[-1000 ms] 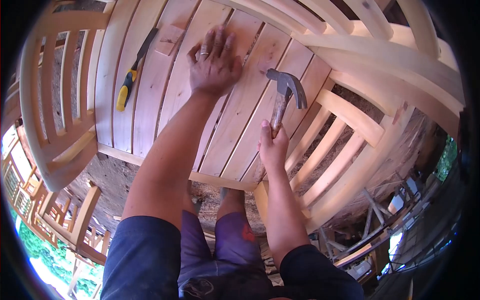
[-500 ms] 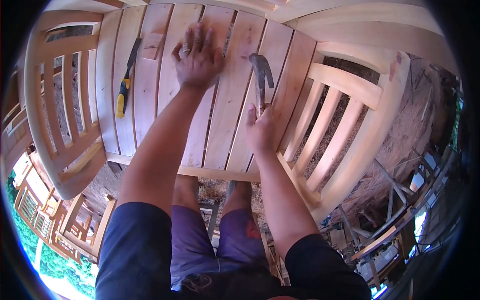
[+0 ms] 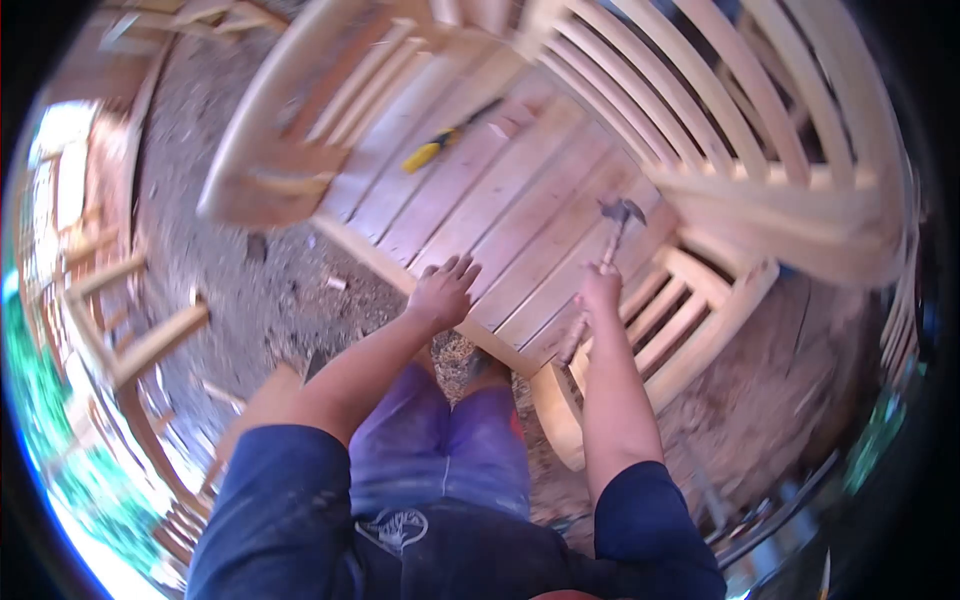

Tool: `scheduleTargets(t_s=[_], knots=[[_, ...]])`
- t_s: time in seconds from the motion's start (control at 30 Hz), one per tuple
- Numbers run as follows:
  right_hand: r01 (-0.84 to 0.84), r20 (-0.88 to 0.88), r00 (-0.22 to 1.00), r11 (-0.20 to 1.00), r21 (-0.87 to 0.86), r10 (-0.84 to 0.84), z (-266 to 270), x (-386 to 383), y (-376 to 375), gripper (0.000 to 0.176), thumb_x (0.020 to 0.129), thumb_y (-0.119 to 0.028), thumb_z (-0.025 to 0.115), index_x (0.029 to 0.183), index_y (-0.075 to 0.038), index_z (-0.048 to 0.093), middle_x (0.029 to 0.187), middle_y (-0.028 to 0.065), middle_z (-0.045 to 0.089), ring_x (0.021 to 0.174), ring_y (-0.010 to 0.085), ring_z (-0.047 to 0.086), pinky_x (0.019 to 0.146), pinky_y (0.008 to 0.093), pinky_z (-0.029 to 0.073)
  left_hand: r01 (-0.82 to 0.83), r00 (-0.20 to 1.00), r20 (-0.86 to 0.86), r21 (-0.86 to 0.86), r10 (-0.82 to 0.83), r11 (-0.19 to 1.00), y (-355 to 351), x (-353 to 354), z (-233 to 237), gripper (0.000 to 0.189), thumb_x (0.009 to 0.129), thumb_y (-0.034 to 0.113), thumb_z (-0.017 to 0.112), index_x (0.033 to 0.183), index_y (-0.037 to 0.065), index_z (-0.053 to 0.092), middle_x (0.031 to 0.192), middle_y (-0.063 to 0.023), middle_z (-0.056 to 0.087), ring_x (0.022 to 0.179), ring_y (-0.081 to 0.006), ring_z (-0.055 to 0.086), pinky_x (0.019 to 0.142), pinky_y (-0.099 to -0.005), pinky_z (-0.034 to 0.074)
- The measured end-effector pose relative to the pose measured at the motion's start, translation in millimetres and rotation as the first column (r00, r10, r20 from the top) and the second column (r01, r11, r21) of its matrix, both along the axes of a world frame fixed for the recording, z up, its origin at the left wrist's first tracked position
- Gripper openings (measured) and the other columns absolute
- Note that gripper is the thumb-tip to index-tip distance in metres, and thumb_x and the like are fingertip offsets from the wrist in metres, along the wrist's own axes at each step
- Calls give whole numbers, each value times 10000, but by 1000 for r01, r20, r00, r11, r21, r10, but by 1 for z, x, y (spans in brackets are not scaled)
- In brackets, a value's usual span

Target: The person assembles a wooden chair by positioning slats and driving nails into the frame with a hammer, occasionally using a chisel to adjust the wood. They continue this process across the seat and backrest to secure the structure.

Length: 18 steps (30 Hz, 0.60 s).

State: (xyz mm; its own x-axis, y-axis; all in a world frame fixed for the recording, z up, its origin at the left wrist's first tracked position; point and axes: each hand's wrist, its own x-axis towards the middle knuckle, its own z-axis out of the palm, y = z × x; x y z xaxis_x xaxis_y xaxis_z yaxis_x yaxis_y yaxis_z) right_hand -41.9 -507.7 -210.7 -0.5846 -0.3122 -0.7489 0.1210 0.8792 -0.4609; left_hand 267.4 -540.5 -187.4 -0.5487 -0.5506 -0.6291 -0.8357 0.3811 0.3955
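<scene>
Wood-handled claw hammer [image 3: 613,243] clamped in right hand [image 3: 600,288], head toward slatted seat [image 3: 520,225]'s back-right corner, butt toward front-right; long axis roughly front-to-back. Left hand [image 3: 442,294] at front edge, fingers extended, slightly apart, gripping nothing, contact can't tell. Hammer sits off its right; yellow-handled tool [image 3: 430,153], blade toward back-left corner, is nearer left

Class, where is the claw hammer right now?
In the head view, the claw hammer is right of centre, gripped in the right hand over the slatted seat.

A dark-headed hammer [image 3: 617,226] slants over wooden planks [image 3: 528,222].
</scene>
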Motion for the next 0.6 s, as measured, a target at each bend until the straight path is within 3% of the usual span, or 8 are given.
scheduleTargets(t_s=[0.07,0.13,0.2,0.27,0.37,0.43,0.53,0.6], knots=[[67,253,966,997,-38,-55,1,-18,6,233,998,-243,683,875,-59,609,582,55,529,425,208,525,403,370,446,-245,967,66,-31,247,969,42,68,32,527,975,329,553,1467,138,563,1532,-162,555,1410,-316,540,1136,-506,449],[-44,340,939,999,-12,45,7,-30,21,302,1004,-262,673,770,-93,581,560,57,518,433,223,528,429,382,456,-623,763,427,282,486,730,37,113,132,473,943,320,554,1355,111,655,1340,-188,691,1243,-354,665,1049,-503,524],[-274,304,919,961,41,250,31,-23,32,339,1011,-257,661,728,-98,565,558,68,527,445,234,540,451,396,469,-718,636,474,74,609,692,117,188,133,418,909,305,573,1235,92,722,1194,-196,748,1134,-378,713,976,-498,569],[-501,304,845,850,164,440,72,-8,35,315,999,-216,658,736,-77,552,558,72,528,451,231,548,437,391,469,-797,513,527,-1,677,604,170,227,181,382,905,286,570,1178,93,753,1186,-200,749,1116,-376,719,967,-504,573],[-799,357,600,556,228,716,111,5,49,251,977,-181,651,795,-31,566,584,89,572,465,237,597,418,399,502,-914,331,526,-29,784,405,259,240,219,372,893,302,591,1175,136,767,1177,-188,752,1105,-368,722,960,-506,579],[-947,344,293,220,235,892,126,21,56,244,978,-190,657,843,0,585,611,104,603,484,251,634,430,421,537,-974,187,459,-30,868,226,301,232,237,389,894,321,604,1218,177,764,1232,-160,741,1141,-357,709,992,-493,568],[-964,364,10,-87,249,931,142,46,51,250,970,-187,686,911,37,591,679,128,640,509,223,640,446,395,531,-1000,-21,341,-8,940,-19,345,197,236,407,899,281,577,1253,204,764,1277,-145,733,1175,-337,704,1033,-488,550],[-947,417,-110,-222,231,902,154,69,35,253,966,-190,697,909,35,596,687,124,641,515,212,633,450,378,518,-997,-20,302,59,953,-39,364,177,229,410,902,287,569,1258,228,763,1289,-139,726,1172,-348,701,1048,-473,544]])
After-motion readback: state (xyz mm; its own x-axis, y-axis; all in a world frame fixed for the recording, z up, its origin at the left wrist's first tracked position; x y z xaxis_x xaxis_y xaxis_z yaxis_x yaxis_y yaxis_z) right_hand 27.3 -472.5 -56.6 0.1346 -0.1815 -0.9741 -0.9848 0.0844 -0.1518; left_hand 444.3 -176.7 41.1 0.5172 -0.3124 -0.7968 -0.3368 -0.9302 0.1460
